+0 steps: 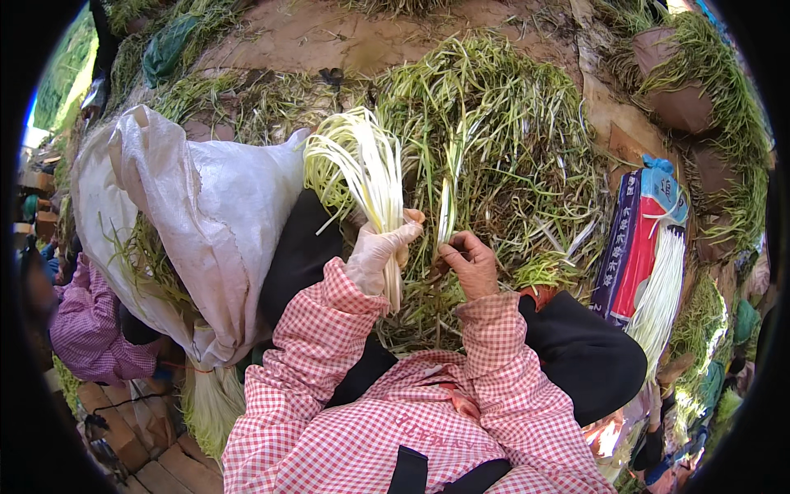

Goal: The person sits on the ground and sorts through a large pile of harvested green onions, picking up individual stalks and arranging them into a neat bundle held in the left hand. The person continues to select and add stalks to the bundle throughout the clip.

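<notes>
My left hand (384,250), in a thin pale glove, grips a thick bunch of pale yellow-white stalks (376,179), whose tops fan out and droop to the left. To its right, my bare right hand (472,262) pinches the lower end of a white-green leafy stalk (445,210) between thumb and fingers. Beneath and beyond both hands lies a large heap of green and whitish leafy stalks (518,136), with brown, dry matter among them. The two hands are apart.
A white woven sack (234,185) stands at the left, above a bundle of pale stalks (213,401). At the right, long white stalks (660,296) lie beside a red and blue printed bag (642,247). Another person in a checked garment (102,333) is at the far left.
</notes>
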Tool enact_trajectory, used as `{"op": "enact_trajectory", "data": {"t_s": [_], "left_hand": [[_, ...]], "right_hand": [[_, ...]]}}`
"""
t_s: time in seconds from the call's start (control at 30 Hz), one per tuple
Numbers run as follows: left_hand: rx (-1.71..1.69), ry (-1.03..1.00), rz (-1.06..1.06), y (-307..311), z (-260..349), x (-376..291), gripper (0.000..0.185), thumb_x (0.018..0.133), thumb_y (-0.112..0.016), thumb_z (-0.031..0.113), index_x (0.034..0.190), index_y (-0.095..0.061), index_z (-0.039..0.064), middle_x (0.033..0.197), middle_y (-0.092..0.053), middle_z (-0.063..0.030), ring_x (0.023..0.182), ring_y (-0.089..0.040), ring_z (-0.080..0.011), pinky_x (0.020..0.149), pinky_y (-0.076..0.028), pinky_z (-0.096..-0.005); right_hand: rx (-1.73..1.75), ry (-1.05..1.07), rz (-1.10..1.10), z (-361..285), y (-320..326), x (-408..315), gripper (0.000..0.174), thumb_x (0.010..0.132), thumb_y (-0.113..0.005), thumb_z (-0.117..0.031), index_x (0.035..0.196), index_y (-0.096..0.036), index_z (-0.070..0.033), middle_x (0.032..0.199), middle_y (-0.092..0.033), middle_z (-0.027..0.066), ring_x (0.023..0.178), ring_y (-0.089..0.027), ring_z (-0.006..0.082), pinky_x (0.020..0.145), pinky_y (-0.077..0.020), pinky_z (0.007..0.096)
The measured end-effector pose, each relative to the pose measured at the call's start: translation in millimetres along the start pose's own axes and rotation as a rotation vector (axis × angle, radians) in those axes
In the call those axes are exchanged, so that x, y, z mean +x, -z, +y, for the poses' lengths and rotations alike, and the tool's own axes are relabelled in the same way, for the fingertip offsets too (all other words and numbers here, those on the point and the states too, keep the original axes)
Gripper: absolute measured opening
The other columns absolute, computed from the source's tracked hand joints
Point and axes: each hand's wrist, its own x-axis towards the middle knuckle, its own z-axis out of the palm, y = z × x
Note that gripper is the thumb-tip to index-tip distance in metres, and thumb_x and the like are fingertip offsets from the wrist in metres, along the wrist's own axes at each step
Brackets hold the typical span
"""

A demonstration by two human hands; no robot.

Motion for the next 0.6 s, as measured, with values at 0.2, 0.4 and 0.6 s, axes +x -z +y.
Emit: {"op": "enact_trajectory", "data": {"t_s": [0.2,0.4,0.6], "left_hand": [[-0.040,0.054,0.020,-7,-29,0,0.026,0.077,-0.070,0.004,0.100,-0.060,0.002,0.074,-0.060,-0.0040,0.046,-0.046,-0.0082,0.042,-0.036,-0.0212],[-0.155,-0.061,0.095,0,-11,2,0.023,0.076,-0.068,-0.003,0.095,-0.058,0.004,0.075,-0.058,-0.0050,0.044,-0.042,-0.0077,0.042,-0.035,-0.0205],[-0.236,-0.057,-0.058,0,-5,-4,0.023,0.077,-0.066,-0.001,0.099,-0.060,0.001,0.074,-0.059,-0.0028,0.047,-0.047,-0.0080,0.042,-0.037,-0.0195]], "right_hand": [[0.069,-0.021,-0.008,8,-9,-7,0.009,0.086,-0.063,-0.007,0.085,-0.056,0.000,0.070,-0.059,0.0025,0.059,-0.055,0.0104,0.055,-0.0468,0.0263],[-0.574,-0.219,0.211,126,57,-11,0.023,0.079,-0.066,-0.018,0.090,-0.059,0.001,0.070,-0.058,0.0091,0.059,-0.054,0.0155,0.055,-0.0434,0.0332],[-0.802,-0.173,0.298,34,59,-14,0.046,0.086,-0.060,-0.028,0.122,-0.051,0.000,0.091,-0.061,0.0174,0.079,-0.058,0.0318,0.071,-0.0461,0.0435]]}}
